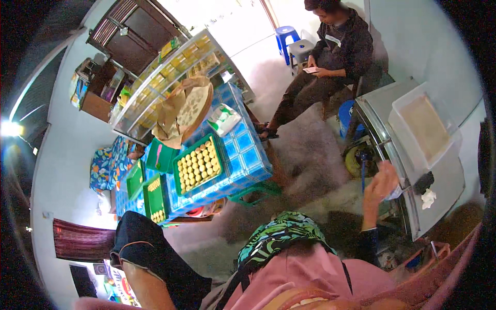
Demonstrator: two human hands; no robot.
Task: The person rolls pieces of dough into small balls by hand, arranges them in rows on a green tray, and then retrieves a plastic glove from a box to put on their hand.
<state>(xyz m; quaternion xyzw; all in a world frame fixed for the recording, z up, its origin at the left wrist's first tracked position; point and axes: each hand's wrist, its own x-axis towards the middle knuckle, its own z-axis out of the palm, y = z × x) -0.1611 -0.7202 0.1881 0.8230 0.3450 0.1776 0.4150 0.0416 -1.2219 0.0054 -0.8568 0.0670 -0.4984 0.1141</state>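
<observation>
My right hand (381,182) is raised at the right, beside the front edge of a grey metal-topped counter (439,191). Its fingers are smeared, and a small pale, clear-looking thing (394,193) shows at its edge; I cannot tell whether the hand holds it. My left arm (147,284), in a pushed-up black sleeve (137,235), bends at the lower left, and its hand is out of view. Near that elbow stands a table with a blue checked cloth (248,155). On it lies a green tray (219,178) with rows of small round yellow dough pieces (197,166).
Also on the table are another green tray (153,196), a green box (160,155), a round tray of flat pieces (195,106) and a glass display case (170,77). A white-rimmed tub (419,124) rests on the counter. A seated person (336,51) holds a phone near stools (287,39).
</observation>
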